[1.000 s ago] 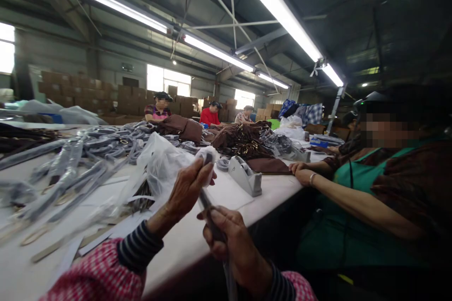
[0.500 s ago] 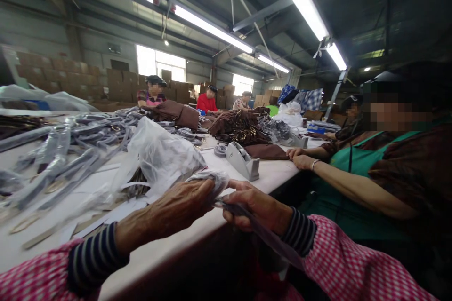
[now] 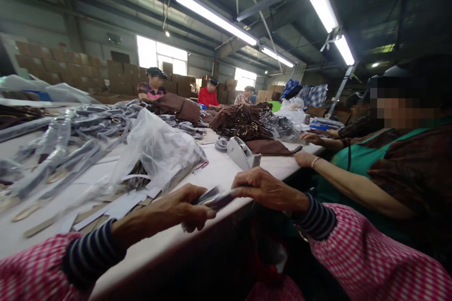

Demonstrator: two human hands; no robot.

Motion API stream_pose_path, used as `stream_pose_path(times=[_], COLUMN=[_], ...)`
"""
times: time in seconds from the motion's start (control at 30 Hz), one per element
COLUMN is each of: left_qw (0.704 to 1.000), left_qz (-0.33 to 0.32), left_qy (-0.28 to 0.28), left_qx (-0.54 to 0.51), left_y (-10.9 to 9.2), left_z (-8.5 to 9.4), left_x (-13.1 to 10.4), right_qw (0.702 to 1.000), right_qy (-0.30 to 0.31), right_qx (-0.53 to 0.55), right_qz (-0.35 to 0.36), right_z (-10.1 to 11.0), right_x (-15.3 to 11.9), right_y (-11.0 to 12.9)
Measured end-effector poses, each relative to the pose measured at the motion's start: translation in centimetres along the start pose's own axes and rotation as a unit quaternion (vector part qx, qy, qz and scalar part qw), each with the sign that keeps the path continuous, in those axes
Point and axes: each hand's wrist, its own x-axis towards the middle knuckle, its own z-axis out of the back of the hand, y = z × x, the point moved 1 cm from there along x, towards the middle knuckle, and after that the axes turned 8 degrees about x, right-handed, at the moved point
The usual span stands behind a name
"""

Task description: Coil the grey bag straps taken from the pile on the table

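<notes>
My left hand (image 3: 189,209) grips one end of a grey strap in clear plastic (image 3: 219,199), near the table's front edge. The strap's other end is pinched in my right hand (image 3: 263,188), a little higher and to the right. Just behind my right hand stands a grey tape dispenser (image 3: 243,154). A clear plastic bag (image 3: 160,148) lies beyond my left hand, with dark strips partly under it. Many plastic-wrapped grey straps (image 3: 93,127) are heaped on the left of the white table (image 3: 141,244).
A person in a green apron (image 3: 363,155) sits close at the right, hands by a brown fabric piece (image 3: 270,146). Brown items with metal clasps (image 3: 243,122) are piled mid-table. Flat card strips (image 3: 109,211) lie at the left. Several people sit farther back.
The strap's loose length no longer hangs below my right hand; it is now folded or bundled between both hands. My right hand has turned palm down and moved right. The neighbour's hands have moved apart.
</notes>
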Motion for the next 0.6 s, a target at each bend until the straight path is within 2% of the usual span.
stream_pose_path(times=[0.13, 0.23, 0.33, 0.4, 0.53, 0.6], left_qw=[0.996, 0.994, 0.988, 0.984, 0.982, 0.987], left_qz=[0.022, 0.015, -0.005, -0.009, 0.003, -0.016], left_qy=[-0.018, 0.024, 0.075, 0.091, 0.083, 0.061], left_qx=[-0.08, -0.11, -0.137, -0.153, -0.167, -0.151], left_y=[-0.3, -0.2, 0.1, 0.3, 0.6, 0.6], left_z=[-0.7, -1.2, -1.5, -1.6, -1.8, -1.9], left_x=[-0.8, -1.0, -0.6, -0.3, -0.3, -0.4], right_qw=[0.998, 0.993, 0.991, 0.99, 0.986, 0.987], right_qy=[0.064, 0.098, 0.109, 0.114, 0.127, 0.116], right_qx=[0.028, 0.066, 0.079, 0.082, 0.097, 0.097], right_qz=[-0.008, -0.02, -0.027, -0.028, -0.04, -0.047], right_z=[1.1, 1.5, 1.6, 1.6, 1.6, 1.6], right_x=[0.3, 0.2, 0.0, 0.0, 0.2, 0.1], right_y=[-0.1, 0.0, 0.0, 0.1, 0.2, 0.1])
